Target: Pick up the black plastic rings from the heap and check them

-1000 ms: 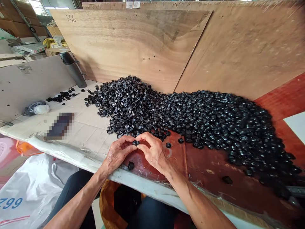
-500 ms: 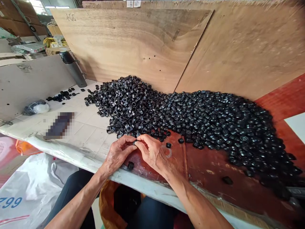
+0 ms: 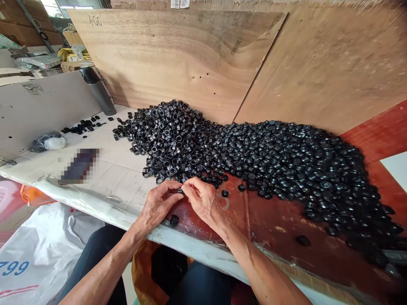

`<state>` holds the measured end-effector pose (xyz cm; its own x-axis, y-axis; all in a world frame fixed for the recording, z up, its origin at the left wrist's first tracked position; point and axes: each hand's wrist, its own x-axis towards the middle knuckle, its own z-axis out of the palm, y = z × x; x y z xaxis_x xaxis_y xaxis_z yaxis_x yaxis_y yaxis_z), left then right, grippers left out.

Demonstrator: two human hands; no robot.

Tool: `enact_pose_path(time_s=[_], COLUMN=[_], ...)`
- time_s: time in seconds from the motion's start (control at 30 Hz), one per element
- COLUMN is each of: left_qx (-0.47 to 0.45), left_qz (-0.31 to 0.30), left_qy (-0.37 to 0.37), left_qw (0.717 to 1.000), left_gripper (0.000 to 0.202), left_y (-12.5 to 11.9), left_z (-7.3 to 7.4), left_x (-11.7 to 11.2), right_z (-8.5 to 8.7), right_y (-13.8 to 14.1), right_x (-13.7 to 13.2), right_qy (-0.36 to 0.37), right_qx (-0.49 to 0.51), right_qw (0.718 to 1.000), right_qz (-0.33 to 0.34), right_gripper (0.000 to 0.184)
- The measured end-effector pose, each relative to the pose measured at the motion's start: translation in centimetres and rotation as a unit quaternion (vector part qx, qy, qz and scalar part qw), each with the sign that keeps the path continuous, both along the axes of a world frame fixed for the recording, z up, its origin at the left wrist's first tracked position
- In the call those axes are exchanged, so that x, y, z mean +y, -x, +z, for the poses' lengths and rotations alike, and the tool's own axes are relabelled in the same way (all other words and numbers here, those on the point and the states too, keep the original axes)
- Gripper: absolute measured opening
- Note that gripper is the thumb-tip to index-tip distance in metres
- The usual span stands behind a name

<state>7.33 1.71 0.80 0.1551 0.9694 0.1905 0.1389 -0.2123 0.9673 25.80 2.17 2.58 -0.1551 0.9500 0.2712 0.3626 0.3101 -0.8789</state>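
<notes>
Left hand (image 3: 156, 206), right hand (image 3: 203, 201), pinching black ring (image 3: 180, 191)

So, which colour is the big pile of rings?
The pile is shiny black, clearest in the head view.

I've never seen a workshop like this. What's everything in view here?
heap of small black plastic rings: hundreds, black, spread across the bench
single black plastic ring: one, black, pinched between both hands
tan plywood boards: two, tan, behind the heap
reddish-brown wooden board: one, reddish-brown, under the heap's right side
grey metal flask: one, grey, bench's far left
white woven sack: one, white, below the bench
left hand: one, bare, at the bench edge
right hand: one, bare, beside the left
</notes>
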Motion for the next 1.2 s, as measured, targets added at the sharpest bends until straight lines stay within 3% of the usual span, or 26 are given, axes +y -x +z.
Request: enact_pose_path(time_s=[0.1, 0.23, 0.37, 0.47, 0.67, 0.9, 1.03, 1.13, 1.2], left_qx=[-0.051, -0.008, 0.077, 0.114, 0.11, -0.002, -0.036, -0.064, -0.089], left_qz=[0.0, 0.016, 0.02, 0.01, 0.002, 0.05, 0.053, 0.047, 0.025], left_qy=[0.059, -0.037, -0.174, -0.213, -0.2, -0.057, -0.005, 0.067, 0.125], left_qw=[0.997, 0.999, 0.982, 0.97, 0.974, 0.997, 0.998, 0.995, 0.988], left_gripper=[0.021, 0.017, 0.015, 0.015, 0.012, 0.019, 0.023, 0.026, 0.027], left_y=[-0.1, 0.1, 0.3, 0.3, 0.2, 0.0, 0.1, 0.2, 0.1], left_z=[0.1, -0.4, -0.9, -0.8, -0.4, -0.5, -0.1, 0.6, 1.0], left_x=[-0.1, 0.1, 0.4, 0.5, 0.5, 0.4, 0.4, 0.2, 0.1], right_z=[0.2, 0.0, 0.1, 0.6, 1.2, -0.5, -1.0, -1.1, -1.1], right_y=[-0.2, -0.1, 0.4, 0.6, 0.5, 0.4, 0.3, 0.2, 0.3], right_x=[0.0, 0.1, 0.0, 0.0, 0.0, 0.3, 0.3, 0.4, 0.4], right_qy=[-0.054, -0.06, 0.088, 0.196, 0.231, 0.141, 0.006, -0.104, -0.137], right_qx=[-0.004, 0.001, 0.04, 0.076, 0.116, 0.125, 0.065, 0.042, 0.044], right_qw=[0.998, 0.998, 0.995, 0.977, 0.966, 0.982, 0.998, 0.993, 0.989], right_qz=[0.025, 0.022, -0.016, -0.021, -0.019, 0.006, 0.011, 0.031, 0.043], right_gripper=[0.016, 0.017, 0.016, 0.019, 0.023, 0.014, 0.009, 0.015, 0.018])
